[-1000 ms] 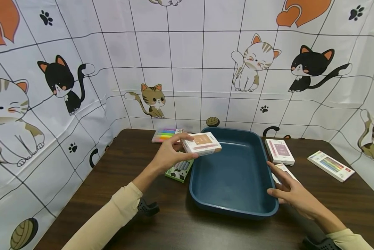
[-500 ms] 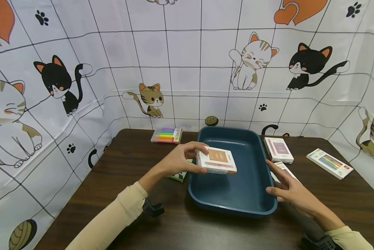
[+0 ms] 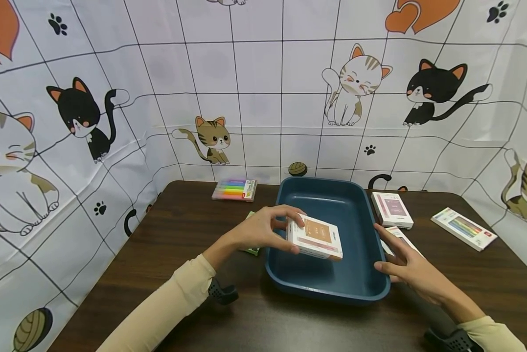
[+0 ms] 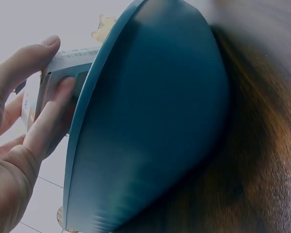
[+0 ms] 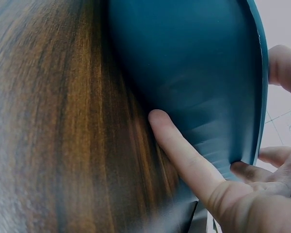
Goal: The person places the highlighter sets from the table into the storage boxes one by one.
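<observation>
My left hand (image 3: 269,227) grips a white box (image 3: 316,238) with a tan label by its left end, thumb toward the near side. The box is held tilted above the blue tray (image 3: 329,288); nothing is visible inside the tray. In the left wrist view the box (image 4: 70,60) appears beyond the tray's rim, between thumb and fingers. My right hand (image 3: 415,269) rests against the tray's right side with fingers extended. In the right wrist view one finger (image 5: 184,150) touches the outer wall low down, close to the tabletop; other fingertips lie at the rim.
Right of the tray are a white box with a purple label (image 3: 392,209), a partly hidden white box (image 3: 401,236) and a flat pack with coloured stripes (image 3: 464,229). Coloured markers (image 3: 234,190) lie at the back left; a green pack (image 3: 252,251) is mostly behind my left hand.
My left hand has carried the white box rightward and toward me, from the tray's left rim to over its middle. The right hand has stayed at the tray's side.
</observation>
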`<action>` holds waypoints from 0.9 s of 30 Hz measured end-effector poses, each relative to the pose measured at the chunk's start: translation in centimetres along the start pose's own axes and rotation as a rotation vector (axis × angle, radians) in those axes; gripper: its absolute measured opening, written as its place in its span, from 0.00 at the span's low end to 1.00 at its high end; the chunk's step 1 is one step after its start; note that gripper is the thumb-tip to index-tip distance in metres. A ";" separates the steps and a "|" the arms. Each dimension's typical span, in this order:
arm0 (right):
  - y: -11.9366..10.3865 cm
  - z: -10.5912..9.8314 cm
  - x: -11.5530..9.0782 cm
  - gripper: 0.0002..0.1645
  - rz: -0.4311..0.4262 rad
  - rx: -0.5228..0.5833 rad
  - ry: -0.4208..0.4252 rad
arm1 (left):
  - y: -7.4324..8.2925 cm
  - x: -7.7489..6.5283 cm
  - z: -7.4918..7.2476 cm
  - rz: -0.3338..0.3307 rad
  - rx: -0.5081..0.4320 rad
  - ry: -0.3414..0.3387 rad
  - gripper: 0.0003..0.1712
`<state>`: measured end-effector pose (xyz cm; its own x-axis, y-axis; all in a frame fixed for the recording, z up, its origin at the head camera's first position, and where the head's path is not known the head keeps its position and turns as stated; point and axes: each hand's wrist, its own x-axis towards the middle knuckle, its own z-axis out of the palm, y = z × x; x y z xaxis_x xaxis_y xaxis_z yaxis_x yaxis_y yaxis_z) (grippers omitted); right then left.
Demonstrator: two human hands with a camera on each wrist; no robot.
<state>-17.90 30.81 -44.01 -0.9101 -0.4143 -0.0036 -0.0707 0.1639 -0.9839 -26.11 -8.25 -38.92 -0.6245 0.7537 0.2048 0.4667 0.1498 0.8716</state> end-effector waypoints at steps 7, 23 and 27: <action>0.0 0.1 0.0 0.54 0.004 0.004 -0.002 | 0.2 0.3 0.8 0.025 -0.029 -0.045 0.25; -0.3 0.1 -0.1 0.53 0.013 0.011 -0.003 | 1.0 1.4 2.0 0.046 -0.023 -0.123 0.25; -0.3 0.1 -0.1 0.53 0.008 0.010 -0.010 | 0.9 1.6 2.2 0.034 -0.035 -0.139 0.26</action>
<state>-17.76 30.73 -43.70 -0.9066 -0.4217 -0.0132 -0.0593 0.1585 -0.9856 -25.29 -5.50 -38.82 -0.5145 0.8398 0.1731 0.4625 0.1019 0.8808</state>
